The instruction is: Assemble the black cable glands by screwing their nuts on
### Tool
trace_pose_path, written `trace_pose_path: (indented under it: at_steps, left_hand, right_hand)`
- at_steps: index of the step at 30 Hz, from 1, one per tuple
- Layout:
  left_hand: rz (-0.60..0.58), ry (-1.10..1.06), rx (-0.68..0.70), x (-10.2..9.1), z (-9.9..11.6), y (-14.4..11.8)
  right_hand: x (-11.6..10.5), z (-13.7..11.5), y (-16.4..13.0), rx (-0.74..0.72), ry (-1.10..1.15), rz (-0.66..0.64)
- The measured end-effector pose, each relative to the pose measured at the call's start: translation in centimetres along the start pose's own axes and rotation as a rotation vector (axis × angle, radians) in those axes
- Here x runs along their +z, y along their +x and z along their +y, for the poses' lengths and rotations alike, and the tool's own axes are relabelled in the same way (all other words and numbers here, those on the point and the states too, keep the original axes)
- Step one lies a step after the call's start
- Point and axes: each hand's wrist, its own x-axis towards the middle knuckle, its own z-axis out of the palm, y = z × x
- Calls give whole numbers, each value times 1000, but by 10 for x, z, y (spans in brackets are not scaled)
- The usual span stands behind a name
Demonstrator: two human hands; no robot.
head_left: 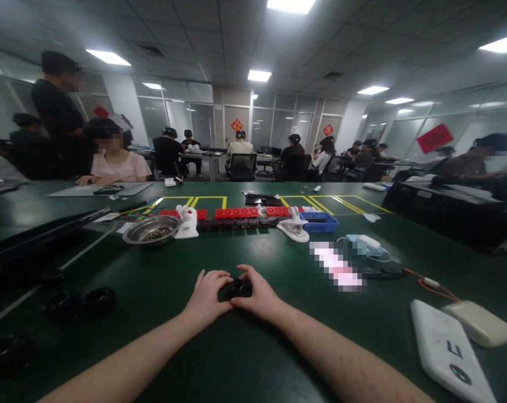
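Both hands meet around a small black round part [241, 287] with a hole in its top, low over the green table [186, 347]. My left hand [208, 292] curls its thumb and fingers round the left side of the part. On the other side, my right hand [259, 292] grips it between thumb and forefinger. Much of the part is hidden by the fingers, so its exact kind does not show. Ahead of the hands stands a row of red trays [240, 212], with dark blocks [236, 223] in front of it.
A metal bowl [129, 234] of small brass-coloured pieces and a white clamp [186, 223] stand front left; another clamp [294, 228] and a blue basket [320, 223] front right. Black wheel-like parts [101, 301] lie left. A white phone-like device [449, 350] lies right. People sit beyond.
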Motion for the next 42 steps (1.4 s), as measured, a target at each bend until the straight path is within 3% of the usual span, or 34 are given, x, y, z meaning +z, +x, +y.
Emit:
trace_pose_path:
  at_steps: [3, 7, 14, 17, 20, 23, 29, 34, 42]
  left_hand:
    - [-35, -20, 0, -1, 0, 1]
    - [-58, -34, -23, -4, 2, 1]
    - [-70, -19, 71, -3, 3, 0]
    - [-73, -26, 79, -3, 2, 0]
    - [-66, -29, 77, -4, 2, -1]
    - [-62, -33, 83, -3, 2, -2]
    - [-60, -45, 88, -1, -1, -1]
    - [-55, -58, 71, -1, 1, -2]
    - [-89, -62, 49, -5, 5, -2]
  right_hand:
    - [-3, -8, -2, -18, -17, 8]
    - [-5, -16, -3, -42, -96, 171]
    - [-4, -26, -10, -226, -157, 51]
    - [-6, -28, -12, -260, -166, 86]
    - [-7, -27, -12, -206, -190, 162]
    - [-6, -26, -11, -181, -217, 151]
    - [-6, -26, -12, -340, -187, 120]
    - [-7, -21, -9, -249, -197, 227]
    - [-5, -21, -7, -239, -143, 102]
